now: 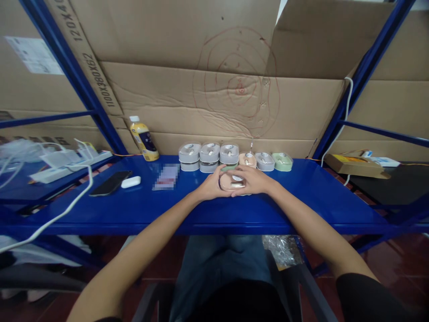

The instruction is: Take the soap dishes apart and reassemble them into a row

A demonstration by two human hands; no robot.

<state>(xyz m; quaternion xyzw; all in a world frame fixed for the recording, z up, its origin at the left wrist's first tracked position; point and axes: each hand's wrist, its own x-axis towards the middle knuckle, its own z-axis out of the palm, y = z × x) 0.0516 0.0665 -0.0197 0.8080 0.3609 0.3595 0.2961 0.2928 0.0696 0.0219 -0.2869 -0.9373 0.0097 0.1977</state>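
Between my two hands, just above the blue tabletop, is a small peach-coloured box with a clear lid (228, 182). My left hand (211, 184) wraps its left side, and my right hand (253, 180) closes round its right side and top. Behind my hands stand similar boxes in a row: grey ones stacked in twos (189, 154) on the left, then a peach box (247, 159), a single grey box (264, 161) and a green box (282, 162). Part of another green box (229, 167) shows just behind my fingers. What my fingertips do under the held box is hidden.
On the left of the blue table (161, 214) lie a black phone (111, 183), a white earphone case (131, 182) and a blurred-out packet (166, 176). A yellow bottle (144, 138) stands at the back. A white cable (78, 197) crosses the left edge. Cardboard (150, 98) walls the back.
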